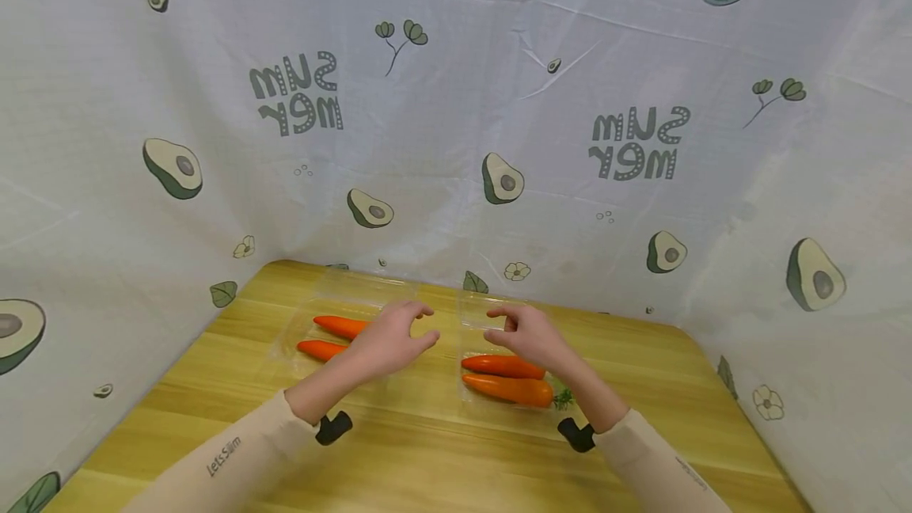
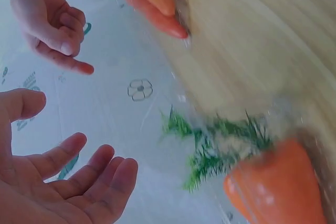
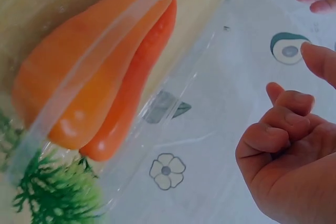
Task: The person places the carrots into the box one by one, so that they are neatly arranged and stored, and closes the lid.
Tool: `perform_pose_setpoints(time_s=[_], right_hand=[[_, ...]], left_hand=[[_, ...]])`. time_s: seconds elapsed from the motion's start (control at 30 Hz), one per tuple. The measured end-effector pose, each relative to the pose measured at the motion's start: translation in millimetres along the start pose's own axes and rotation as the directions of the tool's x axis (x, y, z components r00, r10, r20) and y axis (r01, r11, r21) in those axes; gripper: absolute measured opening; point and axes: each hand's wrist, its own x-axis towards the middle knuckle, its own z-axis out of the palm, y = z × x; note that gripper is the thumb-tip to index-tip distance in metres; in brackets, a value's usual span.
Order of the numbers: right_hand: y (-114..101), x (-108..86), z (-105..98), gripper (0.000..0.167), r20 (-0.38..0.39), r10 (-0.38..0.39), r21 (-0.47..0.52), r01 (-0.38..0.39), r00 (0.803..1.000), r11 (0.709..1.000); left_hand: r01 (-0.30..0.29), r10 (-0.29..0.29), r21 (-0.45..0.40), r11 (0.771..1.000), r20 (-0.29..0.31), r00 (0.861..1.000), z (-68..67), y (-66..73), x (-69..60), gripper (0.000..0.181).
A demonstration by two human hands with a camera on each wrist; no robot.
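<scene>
Carrots (image 1: 508,391) lie in two pairs on the wooden worktop (image 1: 427,450), each pair in a clear plastic container whose edges are so transparent that their outline is hard to follow. On the person's left, the left container (image 1: 363,289) holds two red-orange carrots whose thick ends the left hand (image 1: 392,339) and forearm hide in the head view; the left wrist view shows one of those thick ends with leafy green tops (image 2: 202,153), cut off by the frame's lower edge. The right container (image 1: 476,309) holds one redder and one more orange carrot side by side, their tips toward the left; the right hand (image 1: 533,332) and forearm cover part of that container, and in the right wrist view a glossy strip of plastic crosses in front of the carrots. Both hands hang above the worktop, facing each other and well apart. The left hand's fingers are spread and gently bent, with nothing in them; the right hand's are more loosely curled, also with nothing in them, its thumb partly cropped by the right wrist view's edge. Lettering on the left sleeve (image 1: 228,457) is legible, but on the right sleeve (image 1: 663,465) it is too small to read. Behind hangs a sheet (image 1: 442,117) printed with avocados.
</scene>
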Motion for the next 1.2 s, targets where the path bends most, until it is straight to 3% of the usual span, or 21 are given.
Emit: perform_pose_setpoints(time_s=[0.13,0.6,0.97,1.2], right_hand=[[-7,7.7,4,0.039,0.014,0.006,0.001,-0.006,1.000,1.000],[-28,35.3,24,0.041,0.044,-0.030,-0.005,0.030,0.999,1.000],[-41,58.6,34,0.041,0.063,-0.054,-0.030,0.056,0.997,0.998],[-48,72.3,41,0.041,0.070,-0.044,-0.083,0.050,0.997,0.995]], left_hand=[[0.017,-0.016,0.024,1.000,-0.023,1.000,-13.7,-10.1,1.8,0.045],[-0.038,0.045,0.061,0.997,-0.102,0.994,-54.0,-57.3,9.5,0.047],[0.056,-0.044,0.091,0.994,-0.126,0.991,-74.6,-93.3,19.0,0.047],[0.108,-0.098,0.090,0.990,-0.109,0.989,-83.0,-111.4,24.4,0.049]])
